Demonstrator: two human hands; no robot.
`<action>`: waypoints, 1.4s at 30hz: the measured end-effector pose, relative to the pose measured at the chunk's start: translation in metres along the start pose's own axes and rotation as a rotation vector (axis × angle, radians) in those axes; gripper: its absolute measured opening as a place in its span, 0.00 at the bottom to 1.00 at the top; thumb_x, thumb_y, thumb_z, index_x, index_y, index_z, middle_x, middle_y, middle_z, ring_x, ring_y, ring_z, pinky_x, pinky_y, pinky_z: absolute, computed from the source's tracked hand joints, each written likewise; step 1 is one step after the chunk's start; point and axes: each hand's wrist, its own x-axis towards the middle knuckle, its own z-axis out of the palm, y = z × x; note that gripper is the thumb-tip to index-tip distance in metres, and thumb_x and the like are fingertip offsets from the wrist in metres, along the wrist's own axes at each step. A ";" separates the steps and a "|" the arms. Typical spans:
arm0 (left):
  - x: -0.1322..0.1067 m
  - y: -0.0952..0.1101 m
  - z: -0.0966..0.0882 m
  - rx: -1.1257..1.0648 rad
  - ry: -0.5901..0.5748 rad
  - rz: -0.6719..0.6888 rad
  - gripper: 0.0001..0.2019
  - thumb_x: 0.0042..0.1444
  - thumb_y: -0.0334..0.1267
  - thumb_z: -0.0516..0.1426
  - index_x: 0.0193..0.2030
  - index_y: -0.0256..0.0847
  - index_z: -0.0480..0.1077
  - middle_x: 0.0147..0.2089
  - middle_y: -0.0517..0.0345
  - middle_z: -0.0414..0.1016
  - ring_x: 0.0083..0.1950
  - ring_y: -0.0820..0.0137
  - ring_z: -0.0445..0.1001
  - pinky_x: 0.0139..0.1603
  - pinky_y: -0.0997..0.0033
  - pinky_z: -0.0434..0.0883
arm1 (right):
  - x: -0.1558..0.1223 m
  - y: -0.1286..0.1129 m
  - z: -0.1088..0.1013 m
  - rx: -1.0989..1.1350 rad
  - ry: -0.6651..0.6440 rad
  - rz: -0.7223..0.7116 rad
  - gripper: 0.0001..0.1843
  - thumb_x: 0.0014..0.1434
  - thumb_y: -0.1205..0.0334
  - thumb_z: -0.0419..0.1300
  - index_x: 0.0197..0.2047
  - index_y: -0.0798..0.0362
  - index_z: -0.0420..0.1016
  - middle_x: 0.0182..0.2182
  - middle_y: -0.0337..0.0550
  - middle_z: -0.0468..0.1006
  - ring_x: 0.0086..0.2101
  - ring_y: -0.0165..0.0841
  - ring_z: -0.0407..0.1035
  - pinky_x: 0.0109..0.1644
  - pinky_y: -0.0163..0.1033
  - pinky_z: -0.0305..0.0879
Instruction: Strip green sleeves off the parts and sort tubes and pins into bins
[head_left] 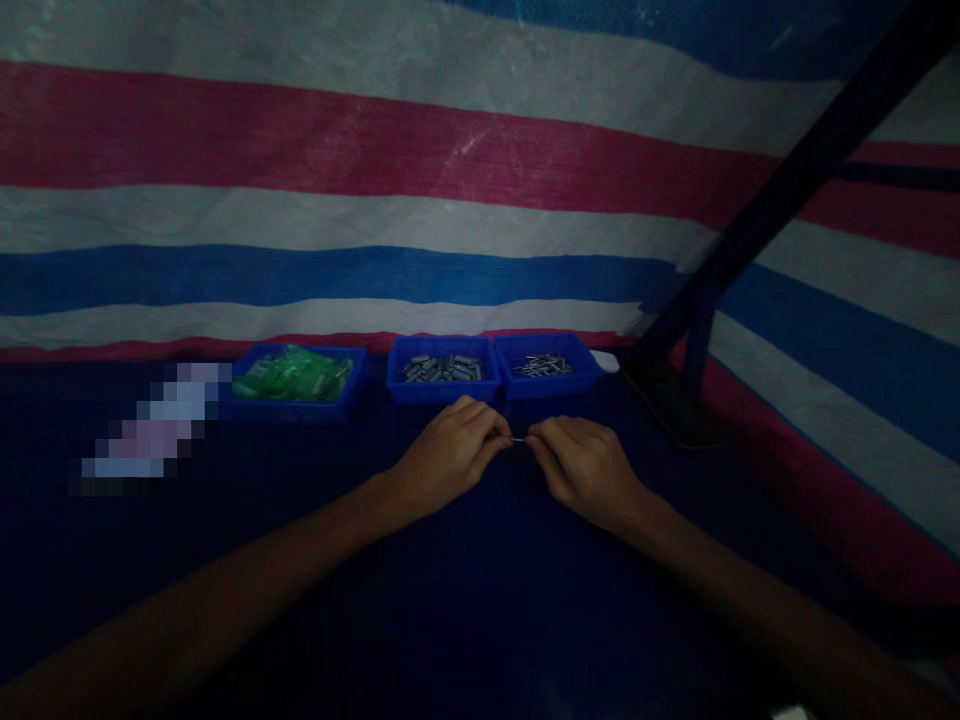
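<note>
My left hand (pixel 454 450) and my right hand (pixel 589 465) meet over the dark blue table, just in front of the bins. A thin, shiny metal pin (pixel 518 440) spans the small gap between their fingertips. Both hands are closed in a pinch, one at each end of it. Whatever else the fingers may cover is hidden. Behind my left hand stands a blue bin (pixel 444 394) of short metal cylinders (pixel 442 369). Beside it, behind my right hand, another blue bin (pixel 551 384) holds thin metal pins (pixel 544 366).
A third blue bin (pixel 300 411) at the left holds a green plastic bag (pixel 292 372). Left of it lies a pixelated, blurred-out item (pixel 161 420). A striped tarp (pixel 337 140) hangs behind the table. A dark slanted post (pixel 780 190) with its base stands at the right.
</note>
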 end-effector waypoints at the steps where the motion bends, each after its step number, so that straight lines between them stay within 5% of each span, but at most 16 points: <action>1: 0.000 0.001 -0.002 0.022 0.007 0.010 0.07 0.60 0.37 0.50 0.38 0.36 0.66 0.37 0.55 0.70 0.43 0.67 0.66 0.47 0.65 0.65 | 0.005 0.006 -0.001 -0.036 0.021 0.015 0.15 0.63 0.63 0.45 0.30 0.55 0.69 0.23 0.43 0.74 0.24 0.31 0.68 0.30 0.35 0.57; 5: -0.003 -0.005 -0.009 0.211 0.048 -0.074 0.19 0.58 0.40 0.52 0.54 0.32 0.60 0.52 0.45 0.64 0.53 0.60 0.64 0.53 0.60 0.63 | 0.026 0.039 -0.002 -0.114 0.077 0.329 0.15 0.61 0.55 0.47 0.39 0.56 0.69 0.23 0.43 0.74 0.22 0.33 0.68 0.26 0.35 0.53; 9: -0.004 -0.023 -0.009 0.306 -0.047 -0.299 0.25 0.59 0.41 0.50 0.61 0.34 0.51 0.55 0.40 0.59 0.46 0.57 0.71 0.42 0.59 0.70 | 0.031 0.054 0.004 0.058 -0.083 0.498 0.22 0.59 0.49 0.48 0.50 0.54 0.64 0.22 0.40 0.72 0.22 0.33 0.66 0.24 0.34 0.53; 12: -0.003 -0.031 -0.007 0.245 -0.061 -0.332 0.21 0.59 0.42 0.49 0.56 0.34 0.57 0.51 0.44 0.62 0.47 0.58 0.71 0.44 0.59 0.70 | 0.023 0.050 0.007 0.230 -0.162 0.497 0.21 0.60 0.48 0.47 0.49 0.53 0.65 0.22 0.38 0.71 0.22 0.32 0.66 0.25 0.34 0.54; 18: -0.017 -0.028 -0.018 0.146 -0.093 -0.275 0.13 0.62 0.44 0.45 0.42 0.38 0.64 0.42 0.52 0.68 0.44 0.64 0.71 0.45 0.59 0.69 | 0.000 0.067 0.000 0.320 0.065 0.701 0.24 0.60 0.47 0.44 0.22 0.54 0.65 0.19 0.37 0.66 0.23 0.31 0.64 0.27 0.34 0.54; 22: -0.042 -0.025 -0.028 0.113 -0.087 -0.275 0.17 0.63 0.43 0.40 0.34 0.39 0.64 0.39 0.54 0.65 0.40 0.67 0.70 0.43 0.59 0.71 | -0.023 0.085 0.002 0.645 0.108 0.746 0.16 0.53 0.47 0.56 0.34 0.52 0.69 0.29 0.38 0.71 0.30 0.34 0.67 0.33 0.36 0.62; 26: -0.069 -0.012 -0.032 0.054 0.082 -0.384 0.16 0.59 0.48 0.47 0.48 0.40 0.61 0.58 0.45 0.51 0.51 0.61 0.67 0.47 0.54 0.72 | -0.038 0.076 0.009 0.957 0.174 0.868 0.30 0.52 0.50 0.59 0.57 0.46 0.58 0.46 0.46 0.71 0.41 0.39 0.70 0.40 0.44 0.68; 29: -0.084 0.002 -0.028 0.036 0.067 -0.380 0.24 0.51 0.50 0.56 0.51 0.43 0.57 0.64 0.43 0.41 0.58 0.52 0.62 0.48 0.49 0.71 | -0.039 0.062 0.011 0.837 0.179 0.947 0.27 0.52 0.52 0.59 0.55 0.49 0.63 0.50 0.49 0.71 0.46 0.42 0.69 0.48 0.49 0.65; 32: -0.088 0.006 -0.022 0.023 0.028 -0.352 0.16 0.49 0.47 0.58 0.41 0.41 0.61 0.68 0.46 0.33 0.60 0.50 0.59 0.50 0.49 0.70 | -0.032 0.058 0.010 0.659 0.215 0.991 0.20 0.51 0.58 0.57 0.48 0.54 0.72 0.47 0.48 0.74 0.47 0.44 0.68 0.53 0.53 0.61; 37: -0.084 -0.008 -0.025 -0.124 0.061 -0.365 0.09 0.54 0.41 0.54 0.28 0.41 0.59 0.58 0.48 0.61 0.61 0.55 0.59 0.50 0.54 0.70 | -0.025 0.066 0.005 0.851 0.323 1.087 0.21 0.52 0.58 0.56 0.48 0.53 0.73 0.36 0.45 0.80 0.33 0.41 0.74 0.37 0.47 0.70; 42: -0.083 -0.010 -0.035 -0.349 0.244 -0.476 0.09 0.55 0.39 0.53 0.29 0.41 0.56 0.62 0.46 0.57 0.57 0.58 0.65 0.45 0.58 0.72 | -0.028 0.059 0.000 0.965 0.359 0.993 0.22 0.52 0.53 0.59 0.50 0.52 0.72 0.38 0.45 0.79 0.33 0.40 0.75 0.36 0.45 0.71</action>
